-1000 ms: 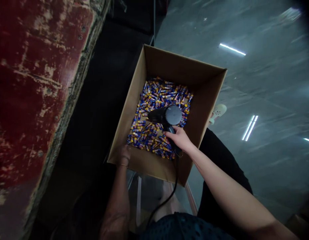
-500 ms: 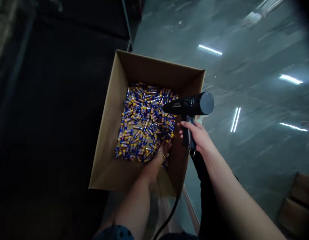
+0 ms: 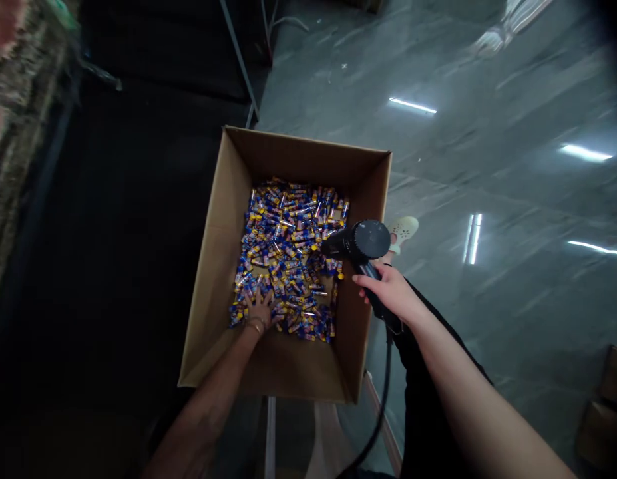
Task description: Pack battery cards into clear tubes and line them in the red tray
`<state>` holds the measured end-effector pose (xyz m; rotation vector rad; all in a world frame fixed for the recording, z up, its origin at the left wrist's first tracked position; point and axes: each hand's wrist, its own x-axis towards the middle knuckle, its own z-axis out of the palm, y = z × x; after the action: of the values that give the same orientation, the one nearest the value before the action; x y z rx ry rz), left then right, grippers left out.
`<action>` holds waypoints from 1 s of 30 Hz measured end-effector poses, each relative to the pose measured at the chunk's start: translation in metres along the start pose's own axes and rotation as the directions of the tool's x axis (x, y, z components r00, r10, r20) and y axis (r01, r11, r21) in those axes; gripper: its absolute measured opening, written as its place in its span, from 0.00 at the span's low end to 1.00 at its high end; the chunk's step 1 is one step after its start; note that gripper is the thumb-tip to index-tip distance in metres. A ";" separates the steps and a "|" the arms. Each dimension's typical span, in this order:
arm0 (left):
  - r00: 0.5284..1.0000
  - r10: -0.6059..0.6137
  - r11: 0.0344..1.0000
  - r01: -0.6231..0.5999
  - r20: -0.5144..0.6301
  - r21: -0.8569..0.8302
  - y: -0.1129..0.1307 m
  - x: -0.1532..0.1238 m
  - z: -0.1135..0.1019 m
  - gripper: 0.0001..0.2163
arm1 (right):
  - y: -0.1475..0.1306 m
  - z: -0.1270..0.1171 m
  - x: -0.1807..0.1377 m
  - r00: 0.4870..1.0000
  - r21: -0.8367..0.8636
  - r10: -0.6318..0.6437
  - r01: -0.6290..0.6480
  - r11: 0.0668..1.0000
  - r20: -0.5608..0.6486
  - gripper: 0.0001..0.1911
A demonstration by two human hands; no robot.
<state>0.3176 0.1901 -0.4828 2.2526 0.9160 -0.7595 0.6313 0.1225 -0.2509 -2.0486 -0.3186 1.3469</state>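
Observation:
A deep cardboard box (image 3: 198, 299) holds a layer of small blue-and-yellow cylinders (image 3: 288, 233), many with a shiny wrap. My left hand (image 3: 259, 308), with bracelets at the wrist, reaches down inside near the front left corner. Its fingers are spread over the cylinders. In my right hand (image 3: 388, 289) is a black hair dryer (image 3: 351, 243), gripped by the handle above the box's right wall. The dryer's nozzle points left and down at the cylinders, and its cord drops toward my body.
A dark black surface (image 3: 118, 233) lies along the left of the box, with a metal frame leg (image 3: 238, 60) behind. Grey glossy floor (image 3: 512, 153) spreads to the right. A foot in a pale clog (image 3: 405, 229) stands beside the box. Cardboard boxes (image 3: 605, 426) sit at lower right.
My left hand has moved left across the box, from the right side to the front left, fingers now spread. My right hand and the hair dryer are lower in view, its rear turned more toward me.

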 end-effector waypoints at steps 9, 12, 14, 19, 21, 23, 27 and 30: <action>0.972 0.018 0.998 -0.033 -0.234 -0.060 0.011 0.086 -0.084 0.31 | -0.011 0.009 -0.003 0.996 0.301 0.088 -0.077 0.951 -0.024 0.19; 0.871 -0.363 0.922 0.284 -0.330 -0.264 -0.033 0.157 -0.160 0.37 | -0.011 0.004 -0.001 0.992 0.276 0.054 -0.021 0.961 -0.114 0.20; 0.868 -0.402 0.899 0.314 -0.291 -0.306 -0.034 0.195 -0.188 0.40 | -0.014 -0.002 0.001 0.981 0.230 0.025 0.019 0.973 -0.190 0.20; 0.983 0.022 0.978 -0.059 -0.184 -0.201 0.075 0.245 -0.163 0.35 | -0.026 -0.014 0.004 0.990 0.339 0.043 0.006 0.941 -0.136 0.23; 0.978 0.131 0.973 -0.158 -0.162 -0.170 0.113 0.240 -0.135 0.35 | -0.028 -0.017 0.004 0.990 0.386 0.043 0.013 0.922 -0.134 0.24; 0.970 0.206 0.966 -0.223 -0.129 -0.132 0.121 0.217 -0.107 0.35 | -0.028 -0.018 0.004 0.987 0.390 0.036 0.029 0.921 -0.159 0.24; 0.966 0.256 0.966 -0.255 0.016 -0.048 0.062 0.131 -0.062 0.27 | -0.029 -0.014 0.000 0.987 0.354 0.011 0.047 0.934 -0.161 0.23; 0.986 0.145 0.989 -0.146 0.077 0.013 0.003 0.053 -0.045 0.25 | -0.026 -0.003 -0.005 0.995 0.293 0.009 0.019 0.956 -0.095 0.20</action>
<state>0.3645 0.2414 -0.4887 2.2616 0.7032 -0.7839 0.6359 0.1385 -0.2294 -1.8526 -0.0745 1.2089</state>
